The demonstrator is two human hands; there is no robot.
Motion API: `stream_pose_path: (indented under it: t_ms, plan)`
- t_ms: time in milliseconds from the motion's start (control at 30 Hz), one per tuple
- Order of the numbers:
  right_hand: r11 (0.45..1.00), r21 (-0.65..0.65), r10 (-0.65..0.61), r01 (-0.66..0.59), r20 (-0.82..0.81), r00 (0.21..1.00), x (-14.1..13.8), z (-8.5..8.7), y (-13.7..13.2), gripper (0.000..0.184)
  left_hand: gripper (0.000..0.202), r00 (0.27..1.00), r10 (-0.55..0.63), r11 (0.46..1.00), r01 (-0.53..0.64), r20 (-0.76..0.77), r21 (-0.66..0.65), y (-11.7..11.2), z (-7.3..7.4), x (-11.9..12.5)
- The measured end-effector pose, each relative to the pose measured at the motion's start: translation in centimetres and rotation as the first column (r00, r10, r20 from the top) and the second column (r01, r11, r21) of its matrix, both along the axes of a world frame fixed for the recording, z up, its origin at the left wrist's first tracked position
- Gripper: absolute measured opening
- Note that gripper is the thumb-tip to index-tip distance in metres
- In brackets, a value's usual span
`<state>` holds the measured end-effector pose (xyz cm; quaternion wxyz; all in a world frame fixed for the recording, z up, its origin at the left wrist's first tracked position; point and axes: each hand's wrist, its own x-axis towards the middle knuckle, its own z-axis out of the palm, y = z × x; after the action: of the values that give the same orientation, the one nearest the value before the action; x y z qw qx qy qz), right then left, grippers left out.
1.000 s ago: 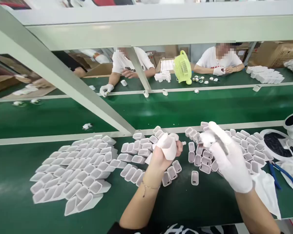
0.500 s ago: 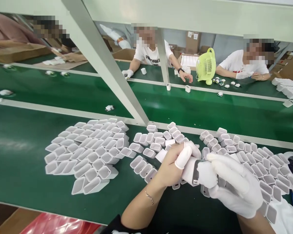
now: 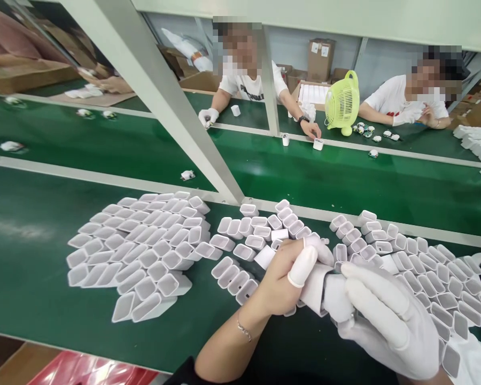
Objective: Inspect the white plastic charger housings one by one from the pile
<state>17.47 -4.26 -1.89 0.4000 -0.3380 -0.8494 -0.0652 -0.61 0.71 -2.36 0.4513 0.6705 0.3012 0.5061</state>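
My left hand (image 3: 278,280), with white covers on the thumb and fingertips, is closed around a white plastic housing (image 3: 313,289). The housing lies tilted, its open end toward my right hand. In a white glove, my right hand (image 3: 393,321) pinches a small white part (image 3: 337,298) at that open end. Part of it is hidden by the gloved fingers, and I cannot tell how deep it sits in the housing. Around my hands stand many similar open housings, with a group (image 3: 234,278) left of my left wrist and another (image 3: 436,272) beyond my right hand.
A large cluster of housings (image 3: 144,240) stands at the left. Behind runs a green conveyor belt (image 3: 288,182) carrying small white parts, with a slanted metal post (image 3: 176,101) in front. Co-workers sit across, near a yellow-green fan (image 3: 342,104). A red bag (image 3: 92,369) lies below the table edge.
My right hand has moved slightly right and down, and the white part's angle at the housing has changed. Across the belt, a co-worker's hand has come down to a white housing. The view has shifted slightly.
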Motion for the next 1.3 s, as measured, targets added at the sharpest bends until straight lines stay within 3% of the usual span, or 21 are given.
stream_pose_path:
  t_ms: [233,300,367,433,533,633,700,767,900,967,1000,1100,1167,1200,1300]
  plan:
    - [0.999,0.033,-0.012,0.010,0.060,0.998,0.0,-1.1,0.4,0.067,0.049,1.000,0.005,1.000,-0.005,0.008,0.000,0.2,-0.1,0.0]
    - [0.999,-0.022,0.043,-0.043,0.016,0.999,0.0,-0.9,0.8,0.065,0.048,1.000,0.002,0.999,-0.001,0.024,-0.039,0.3,-0.2,0.2]
    - [0.975,-0.176,0.119,-0.134,-0.091,0.989,-0.1,-0.6,1.2,0.058,0.047,0.997,-0.017,0.997,0.023,0.069,-0.079,0.5,-0.4,0.4]
    - [0.883,-0.423,0.098,-0.203,-0.257,0.961,-0.2,-0.6,1.5,0.057,0.048,0.993,-0.036,0.993,0.048,0.113,-0.105,0.6,-0.6,0.6]
    - [0.635,-0.692,-0.055,-0.343,-0.483,0.874,-0.6,-0.9,1.8,0.067,0.049,0.992,-0.026,0.991,0.042,0.126,-0.127,0.6,-1.0,0.8]
    - [0.435,-0.703,-0.071,-0.562,-0.649,0.757,-1.2,-1.2,2.2,0.067,0.049,0.995,0.024,0.991,-0.011,0.095,-0.133,0.6,-1.2,0.9]
    - [0.335,-0.683,-0.063,-0.649,-0.704,0.708,-1.6,-1.1,2.4,0.070,0.050,0.997,0.036,0.994,-0.028,0.069,-0.107,0.6,-1.2,0.9]
    - [0.276,-0.685,-0.092,-0.674,-0.717,0.691,-1.9,-0.7,2.6,0.074,0.049,0.998,0.027,0.995,-0.022,0.055,-0.095,0.7,-1.2,0.8]
    - [0.252,-0.687,-0.150,-0.682,-0.724,0.674,-2.3,-0.2,2.8,0.069,0.050,1.000,0.005,0.992,-0.001,0.029,-0.127,1.0,-1.3,0.8]
    - [0.288,-0.695,-0.142,-0.658,-0.711,0.689,-2.3,-0.4,2.8,0.068,0.051,1.000,0.009,0.990,-0.007,0.017,-0.144,1.0,-1.3,0.8]
    - [0.346,-0.703,-0.141,-0.621,-0.694,0.707,-2.2,-0.7,2.7,0.069,0.051,1.000,0.017,0.988,-0.014,0.017,-0.153,1.0,-1.3,0.8]
    - [0.614,-0.691,-0.109,-0.383,-0.554,0.825,-1.9,-1.7,2.6,0.084,0.048,0.998,0.039,0.982,-0.029,0.047,-0.187,0.8,-1.1,0.6]
    - [0.796,-0.562,-0.064,-0.224,-0.446,0.893,-1.8,-2.1,2.5,0.091,0.047,0.996,0.066,0.981,-0.053,0.062,-0.188,0.8,-0.9,0.5]
    - [0.856,-0.486,-0.041,-0.175,-0.402,0.915,-1.7,-2.1,2.5,0.088,0.047,0.995,0.077,0.981,-0.066,0.058,-0.180,0.7,-0.8,0.4]
    - [0.932,-0.333,0.025,-0.140,-0.327,0.945,-1.7,-1.7,2.4,0.060,0.048,0.996,0.083,0.985,-0.078,0.025,-0.155,0.7,-0.7,0.3]
